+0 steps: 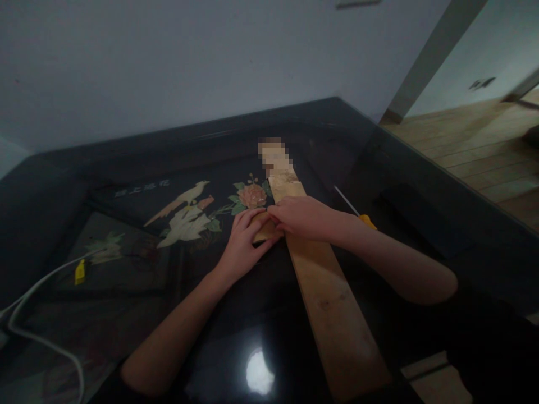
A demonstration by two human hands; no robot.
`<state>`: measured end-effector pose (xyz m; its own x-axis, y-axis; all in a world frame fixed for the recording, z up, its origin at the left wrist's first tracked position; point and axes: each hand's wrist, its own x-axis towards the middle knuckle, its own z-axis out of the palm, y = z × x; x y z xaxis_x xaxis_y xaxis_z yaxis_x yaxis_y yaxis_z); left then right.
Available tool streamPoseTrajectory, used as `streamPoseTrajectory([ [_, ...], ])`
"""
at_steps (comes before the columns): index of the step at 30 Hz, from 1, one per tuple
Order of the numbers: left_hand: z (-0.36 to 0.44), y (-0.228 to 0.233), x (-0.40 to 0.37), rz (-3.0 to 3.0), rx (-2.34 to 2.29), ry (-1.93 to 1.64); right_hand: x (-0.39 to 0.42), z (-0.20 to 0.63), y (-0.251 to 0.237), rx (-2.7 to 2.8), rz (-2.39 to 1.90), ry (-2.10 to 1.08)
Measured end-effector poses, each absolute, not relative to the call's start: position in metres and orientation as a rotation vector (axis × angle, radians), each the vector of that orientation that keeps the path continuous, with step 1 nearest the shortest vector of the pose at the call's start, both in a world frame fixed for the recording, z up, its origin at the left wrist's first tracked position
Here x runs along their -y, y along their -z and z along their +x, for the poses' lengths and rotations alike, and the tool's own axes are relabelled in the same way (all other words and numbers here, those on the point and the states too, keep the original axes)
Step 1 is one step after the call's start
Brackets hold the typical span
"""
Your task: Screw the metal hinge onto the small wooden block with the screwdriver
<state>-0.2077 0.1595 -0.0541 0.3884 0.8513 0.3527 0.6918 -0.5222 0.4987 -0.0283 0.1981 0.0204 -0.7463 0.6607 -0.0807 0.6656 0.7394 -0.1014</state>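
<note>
In the head view, I have the left hand point(246, 241) pinching a small wood piece point(264, 233) against the left edge of the long board point(328, 292). The right hand's point(301, 216) fingers curl together there—pinching or not, I can't tell. A loosened thumb could let it slip; my forearm might nudge the screwdriver point(368, 221). Tabletop point(223, 331) opens leftward—toward the white cable point(46, 338).

ok but that glossy black tabletop point(236, 320) was kinda gorgeous: a long-tailed bird point(185, 197), a pinkish flower point(251, 196) with green leaves, some pale lettering point(143, 188). A bright glare spot point(259, 370) sat near the front. Off left, a white cord point(80, 375) curved around, with a yellow bit point(80, 272) just beside it. Plain pale wall point(168, 62) behind, plank-look floor point(455, 134) off to the right.
</note>
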Motion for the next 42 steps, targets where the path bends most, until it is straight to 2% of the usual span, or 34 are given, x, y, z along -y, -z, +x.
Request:
streamPoseTrajectory([
  [12,-0.207,0.052,-0.159,2.381,-1.364,-0.856,-0.2,-0.031,-0.016,-2.845,1.147,0.108],
  [21,-0.206,0.052,-0.159,2.375,-1.369,-0.863,-0.197,-0.024,-0.027,-2.918,1.108,0.194],
  [28,-0.207,0.051,-0.159,2.368,-1.384,-0.839,-0.197,-0.03,-0.024,-2.843,1.157,0.081],
  [34,-0.207,0.053,-0.159,2.386,-1.372,-0.846,-0.196,-0.027,-0.028,-2.894,1.13,0.143],
  [42,-0.207,0.053,-0.159,2.378,-1.373,-0.873,-0.196,-0.031,-0.022,-2.858,1.159,0.062],
])
